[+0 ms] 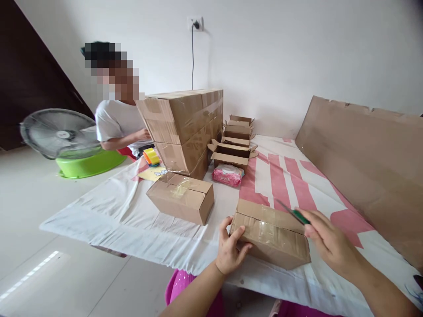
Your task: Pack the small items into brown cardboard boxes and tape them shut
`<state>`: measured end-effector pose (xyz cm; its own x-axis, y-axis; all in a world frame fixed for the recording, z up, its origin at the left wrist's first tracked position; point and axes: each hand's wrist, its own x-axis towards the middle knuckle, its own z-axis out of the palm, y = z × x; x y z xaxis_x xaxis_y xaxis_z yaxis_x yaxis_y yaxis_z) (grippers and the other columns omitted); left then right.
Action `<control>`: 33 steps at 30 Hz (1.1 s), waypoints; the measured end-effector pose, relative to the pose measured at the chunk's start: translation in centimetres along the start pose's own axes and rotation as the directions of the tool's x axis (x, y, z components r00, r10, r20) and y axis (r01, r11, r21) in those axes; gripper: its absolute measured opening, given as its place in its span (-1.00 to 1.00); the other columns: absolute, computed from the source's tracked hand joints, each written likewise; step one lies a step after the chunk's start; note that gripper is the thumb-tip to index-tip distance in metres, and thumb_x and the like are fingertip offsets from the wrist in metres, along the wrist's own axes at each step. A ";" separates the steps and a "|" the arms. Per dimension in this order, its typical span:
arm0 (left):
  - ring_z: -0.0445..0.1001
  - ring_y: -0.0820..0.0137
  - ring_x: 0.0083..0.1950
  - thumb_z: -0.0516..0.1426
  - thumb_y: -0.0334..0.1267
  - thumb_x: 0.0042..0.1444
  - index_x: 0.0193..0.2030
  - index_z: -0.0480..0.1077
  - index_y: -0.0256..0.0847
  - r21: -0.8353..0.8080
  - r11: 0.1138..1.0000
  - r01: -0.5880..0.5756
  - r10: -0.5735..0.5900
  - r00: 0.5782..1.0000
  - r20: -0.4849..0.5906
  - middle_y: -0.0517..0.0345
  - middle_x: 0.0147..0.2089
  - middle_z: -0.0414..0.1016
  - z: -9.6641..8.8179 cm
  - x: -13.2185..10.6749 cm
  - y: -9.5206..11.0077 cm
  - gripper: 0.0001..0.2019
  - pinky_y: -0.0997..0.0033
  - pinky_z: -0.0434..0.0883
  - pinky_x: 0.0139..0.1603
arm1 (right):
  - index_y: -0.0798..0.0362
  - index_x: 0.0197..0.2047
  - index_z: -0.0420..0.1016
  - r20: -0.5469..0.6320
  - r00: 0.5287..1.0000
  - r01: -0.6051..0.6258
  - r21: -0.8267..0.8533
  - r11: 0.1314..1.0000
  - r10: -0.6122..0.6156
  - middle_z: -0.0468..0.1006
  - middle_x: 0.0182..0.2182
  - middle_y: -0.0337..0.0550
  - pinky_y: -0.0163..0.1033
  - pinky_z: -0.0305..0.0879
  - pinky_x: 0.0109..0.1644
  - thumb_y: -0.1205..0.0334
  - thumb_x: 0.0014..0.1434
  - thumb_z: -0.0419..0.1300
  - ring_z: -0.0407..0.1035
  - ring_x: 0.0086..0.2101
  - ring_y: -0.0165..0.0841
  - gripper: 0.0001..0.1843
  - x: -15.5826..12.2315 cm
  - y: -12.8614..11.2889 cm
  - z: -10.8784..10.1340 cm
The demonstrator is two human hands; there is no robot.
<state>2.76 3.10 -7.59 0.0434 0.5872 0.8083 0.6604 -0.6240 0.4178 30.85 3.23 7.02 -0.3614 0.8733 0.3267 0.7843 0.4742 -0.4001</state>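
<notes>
A small taped cardboard box lies on the white and pink sheet right in front of me. My left hand grips its left end, fingers curled on the side and thumb up. My right hand hovers over the box's right end, closed on a thin green-handled cutter whose blade points left above the box top. A second closed small box sits to the left, apart from both hands.
Two large taped cartons are stacked mid-sheet, with several open small boxes and a pink wipes pack beside them. A flat cardboard sheet leans at right. Another person sits behind the cartons, near a fan and green basin.
</notes>
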 end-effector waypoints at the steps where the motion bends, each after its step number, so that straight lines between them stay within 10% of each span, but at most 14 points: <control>1: 0.19 0.02 0.28 0.16 -0.17 0.12 0.16 0.20 -0.07 0.002 1.000 0.000 0.000 1.000 -0.001 -0.16 0.26 0.02 0.0 0.0 0.0 -0.55 -0.03 0.44 0.06 | -0.09 0.29 0.17 0.090 0.993 0.072 -0.013 0.997 -0.071 0.48 0.02 -0.03 -0.22 0.47 -0.15 0.16 0.36 -0.13 0.49 -0.16 -0.30 -0.55 1.3 -1.5 -0.1; 9: 0.23 0.03 0.25 0.17 -0.15 0.12 0.16 0.23 -0.11 -0.004 1.000 -0.029 0.029 0.999 -0.035 -0.19 0.25 0.05 0.1 0.0 -0.2 -0.54 -0.06 0.42 0.08 | -0.04 0.27 0.25 0.348 0.885 0.397 -0.221 0.891 -0.308 0.54 -0.01 -0.04 -0.21 0.43 -0.18 0.43 0.21 -0.04 0.50 -0.17 -0.29 -0.43 6.8 -7.0 2.4; 21: 0.23 0.02 0.27 0.17 -0.20 0.12 0.16 0.21 -0.08 0.018 1.000 -0.018 0.018 1.000 -0.013 -0.18 0.27 0.05 0.3 -0.3 -0.4 -0.54 -0.02 0.44 0.05 | -0.09 0.16 0.38 0.510 0.854 0.355 -0.419 0.835 -0.107 0.57 -0.34 -0.17 -0.30 0.09 -0.51 0.50 0.13 0.02 0.41 -0.52 -0.37 -0.44 6.3 -7.7 -1.6; 33: 0.24 0.01 0.26 0.19 -0.21 0.10 0.15 0.22 -0.08 0.029 0.999 -0.017 0.018 1.000 -0.016 -0.18 0.25 0.07 0.2 -0.2 -0.3 -0.54 -0.04 0.43 0.07 | -0.11 0.09 0.43 0.423 0.898 0.293 -0.370 0.882 -0.121 0.49 -0.45 -0.22 -0.33 0.12 -0.51 0.33 0.23 0.03 0.36 -0.57 -0.43 -0.61 4.1 -5.7 -3.1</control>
<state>2.69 3.25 -7.95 0.0430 0.5678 0.8221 0.6807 -0.6190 0.3919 26.50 3.79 13.29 -0.6325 0.7743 -0.0210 0.7723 0.6325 0.0598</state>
